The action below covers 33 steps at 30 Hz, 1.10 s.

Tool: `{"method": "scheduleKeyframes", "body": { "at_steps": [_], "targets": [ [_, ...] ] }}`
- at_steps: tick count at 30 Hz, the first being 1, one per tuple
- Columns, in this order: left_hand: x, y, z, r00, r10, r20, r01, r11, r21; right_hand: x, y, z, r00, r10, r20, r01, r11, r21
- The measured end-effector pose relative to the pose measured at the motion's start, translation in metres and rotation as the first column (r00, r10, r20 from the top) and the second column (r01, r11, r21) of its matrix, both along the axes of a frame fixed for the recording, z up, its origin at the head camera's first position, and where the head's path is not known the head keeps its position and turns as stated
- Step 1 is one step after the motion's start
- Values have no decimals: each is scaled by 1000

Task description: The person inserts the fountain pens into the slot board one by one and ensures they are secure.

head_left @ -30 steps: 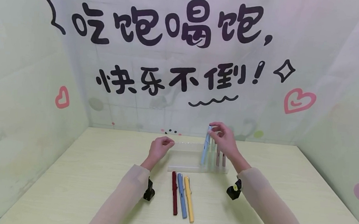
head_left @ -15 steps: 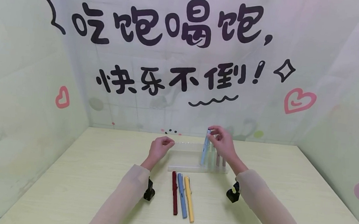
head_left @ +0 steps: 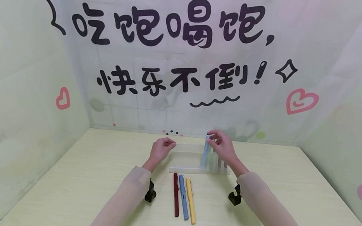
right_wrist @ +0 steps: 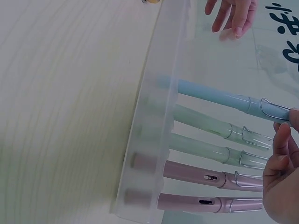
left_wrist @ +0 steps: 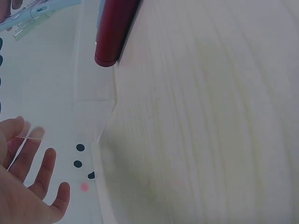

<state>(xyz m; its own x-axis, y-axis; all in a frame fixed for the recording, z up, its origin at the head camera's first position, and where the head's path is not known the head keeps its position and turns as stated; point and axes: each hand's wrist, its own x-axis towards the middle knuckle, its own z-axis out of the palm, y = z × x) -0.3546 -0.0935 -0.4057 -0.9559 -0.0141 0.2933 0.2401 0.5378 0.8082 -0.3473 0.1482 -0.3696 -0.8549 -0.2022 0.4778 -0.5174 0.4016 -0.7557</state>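
With thumb and fingertips my right hand [head_left: 226, 147] pinches the cap of a light blue pen [head_left: 205, 155]. The pen stands nearly upright in a clear pen rack [head_left: 187, 170]; in the right wrist view its lower end shows faintly behind the rack's frosted base. Beside it in the rack are two pale green pens [right_wrist: 205, 123] and two mauve pens [right_wrist: 194, 176]. My left hand [head_left: 161, 150] pinches the rack's upper left edge between thumb and finger, its other fingers spread in the left wrist view.
In front of the rack, side by side on the pale wood table [head_left: 97, 177], lie a dark red pen [head_left: 176, 195], a blue pen [head_left: 184, 197] and a yellow pen [head_left: 190, 201]. A printed backdrop [head_left: 168, 115] rises behind the table's far edge.
My right hand has come down and slightly left with the light blue pen, which now sits lower and more upright in the rack. The left hand keeps its place.
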Motion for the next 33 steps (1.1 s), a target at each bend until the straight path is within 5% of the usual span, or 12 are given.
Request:
{"method": "scheduleKeyframes", "body": {
  "at_steps": [17,33],
  "targets": [
    [0,0,0,1000,8,25,-8,1000,12,-2,-2,0,996,3,84,-4,1000,9],
    [-1,0,-1,1000,8,12,-8,1000,8,-8,-2,-1,1000,-26,-7,27,997,72]
  ]
}}
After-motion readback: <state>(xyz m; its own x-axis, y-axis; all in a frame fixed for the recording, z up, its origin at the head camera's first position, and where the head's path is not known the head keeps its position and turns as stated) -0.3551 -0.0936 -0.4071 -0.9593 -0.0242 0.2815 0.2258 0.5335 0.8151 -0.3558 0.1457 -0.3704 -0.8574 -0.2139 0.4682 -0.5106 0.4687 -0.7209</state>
